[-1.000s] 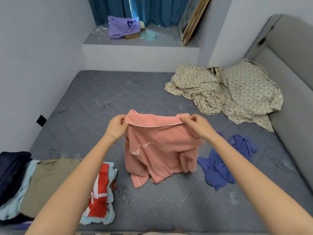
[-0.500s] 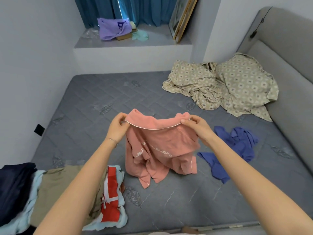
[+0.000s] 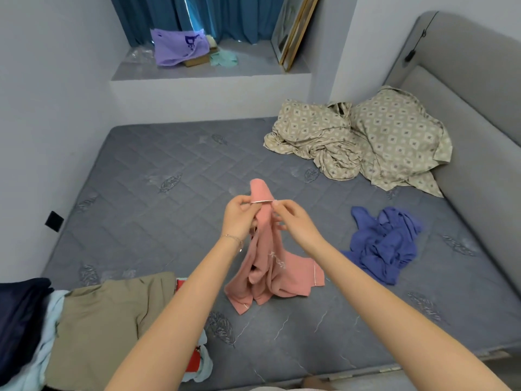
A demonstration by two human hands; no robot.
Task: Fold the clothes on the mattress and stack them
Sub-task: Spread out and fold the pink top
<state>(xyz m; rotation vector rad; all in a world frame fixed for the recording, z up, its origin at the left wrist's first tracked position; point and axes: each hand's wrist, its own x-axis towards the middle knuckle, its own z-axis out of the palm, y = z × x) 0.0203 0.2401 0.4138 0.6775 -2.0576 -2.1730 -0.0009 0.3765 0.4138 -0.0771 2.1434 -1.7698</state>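
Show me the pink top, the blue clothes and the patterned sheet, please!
pink top [image 3: 265, 249], head view, its hanging middle.
blue clothes [image 3: 386, 244], head view, middle of the crumpled heap.
patterned sheet [image 3: 394, 136], head view, its flatter right half.

Tally: one mattress [image 3: 169, 193], seven cloth items counted on it.
Loose garments, two: one pink garment [image 3: 270, 266], one blue garment [image 3: 386, 244]. Pile at near left shows four pieces: one navy garment [image 3: 19, 314], one light blue garment [image 3: 55, 306], one khaki garment [image 3: 104, 328], one red-printed piece [image 3: 194, 359]; anything under these cannot be counted. Patterned bedding [image 3: 366, 142]: one heap, number of separate pieces unclear. Hands, two: left hand [image 3: 238, 218], right hand [image 3: 293, 221]. One bracelet [image 3: 232, 237]. One headboard [image 3: 465, 80]. One black wall plate [image 3: 54, 221]. On the ledge: one purple cloth [image 3: 177, 49], one mint cloth [image 3: 224, 58], two framed pictures [image 3: 293, 32].
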